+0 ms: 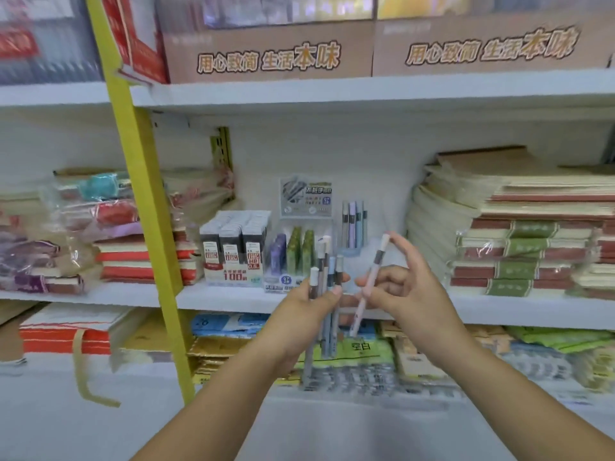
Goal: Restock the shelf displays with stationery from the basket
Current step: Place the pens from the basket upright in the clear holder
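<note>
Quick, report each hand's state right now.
Left hand: closed, holding a bundle of pens.
Right hand: closed, pinching one pink pen.

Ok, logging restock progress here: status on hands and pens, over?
Left hand gripping pen bundle. Right hand pinching one pink pen. Pen display straight ahead, nothing blocking.

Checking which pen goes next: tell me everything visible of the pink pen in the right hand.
The pink pen is slim, plastic-looking: pale pink barrel, dark grey band, white cap. It is tilted, cap up and right, tip down and left, in front of the shelf edge. The right hand pinches its mid-barrel, with a fingertip at the cap. It looks clear of the bundle of pens in the left hand.
</note>
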